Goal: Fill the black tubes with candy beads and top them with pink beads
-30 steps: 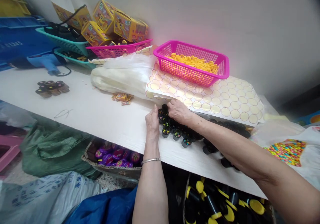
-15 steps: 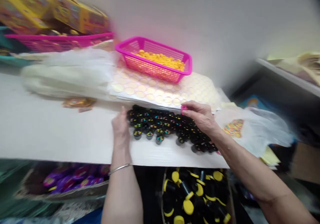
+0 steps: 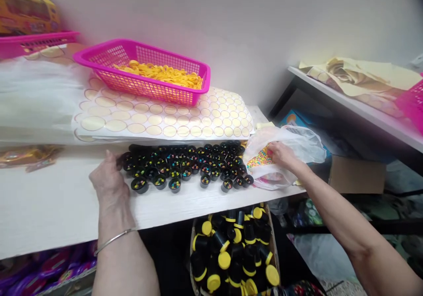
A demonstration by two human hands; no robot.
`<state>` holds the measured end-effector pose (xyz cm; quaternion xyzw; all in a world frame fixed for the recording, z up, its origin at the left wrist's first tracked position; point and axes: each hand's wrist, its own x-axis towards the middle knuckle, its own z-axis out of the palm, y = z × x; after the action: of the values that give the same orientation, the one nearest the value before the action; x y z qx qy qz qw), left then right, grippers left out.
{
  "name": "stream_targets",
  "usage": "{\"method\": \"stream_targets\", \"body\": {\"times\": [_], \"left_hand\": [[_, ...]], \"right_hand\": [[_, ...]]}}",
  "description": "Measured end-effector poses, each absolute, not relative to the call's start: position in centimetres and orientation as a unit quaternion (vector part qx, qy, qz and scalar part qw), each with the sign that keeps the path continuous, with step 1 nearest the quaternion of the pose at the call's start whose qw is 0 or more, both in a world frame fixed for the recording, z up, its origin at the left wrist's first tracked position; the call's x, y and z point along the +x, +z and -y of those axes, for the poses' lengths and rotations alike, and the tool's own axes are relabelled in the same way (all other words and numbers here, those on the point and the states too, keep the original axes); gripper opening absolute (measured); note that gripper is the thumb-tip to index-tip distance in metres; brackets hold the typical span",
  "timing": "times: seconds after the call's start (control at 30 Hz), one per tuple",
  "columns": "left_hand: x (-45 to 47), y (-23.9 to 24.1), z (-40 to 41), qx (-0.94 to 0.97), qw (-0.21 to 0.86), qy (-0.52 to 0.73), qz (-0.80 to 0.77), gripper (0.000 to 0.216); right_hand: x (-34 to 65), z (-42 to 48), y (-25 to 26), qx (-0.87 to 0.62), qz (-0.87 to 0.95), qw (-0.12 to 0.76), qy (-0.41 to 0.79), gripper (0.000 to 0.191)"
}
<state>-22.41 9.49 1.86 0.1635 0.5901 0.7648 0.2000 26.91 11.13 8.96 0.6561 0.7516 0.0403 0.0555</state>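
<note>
Rows of small black cups (image 3: 175, 183) with multicoloured pellets in them are packed together on the white table. My left hand (image 3: 110, 181), with a bangle on its wrist, rests at the left end of these cups, against or just beside them. Its fingers look stretched forward, partly hidden by the hand. My right hand (image 3: 282, 155) reaches into a white plastic bag (image 3: 300, 137) at the right end, its fingertips down in colourful pellets (image 3: 261, 158). The small pink cup it pinched half a second ago is hidden in there.
Behind the cups, a pink basket (image 3: 194, 98) of yellow pieces stands on sheets of round stickers (image 3: 165, 120). Below the table edge is a box of black containers with yellow lids (image 3: 224, 260). A shelf (image 3: 357, 111) juts out at right; a golden wrapper (image 3: 29, 155) lies left.
My right hand has moved right from above the cups into the bag of pellets, taking the pink cup along. The view has swung right; my left hand stays at the cups' left end.
</note>
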Motion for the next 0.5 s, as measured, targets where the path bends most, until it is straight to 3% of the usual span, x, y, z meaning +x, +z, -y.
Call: {"method": "stream_targets", "body": {"times": [0.1,0.17,0.33,0.5], "left_hand": [[-22.5,1.7,-9.6,0.161,0.204,0.755,-0.601,0.025],[-22.5,1.7,-9.7,0.159,0.21,0.748,-0.609,0.025],[-22.6,1.6,-9.7,0.167,0.204,0.745,-0.613,0.026],[-22.7,1.8,-9.8,0.153,0.212,0.746,-0.612,0.021]], "right_hand": [[26.2,-12.1,8.4,0.665,-0.74,0.094,0.039,0.032],[26.1,-12.7,8.1,0.646,-0.761,0.059,-0.002,0.031],[26.5,-12.7,8.0,0.644,-0.703,-0.184,-0.239,0.012],[26.5,-10.8,8.6,0.622,-0.583,-0.382,-0.356,0.027]]}}
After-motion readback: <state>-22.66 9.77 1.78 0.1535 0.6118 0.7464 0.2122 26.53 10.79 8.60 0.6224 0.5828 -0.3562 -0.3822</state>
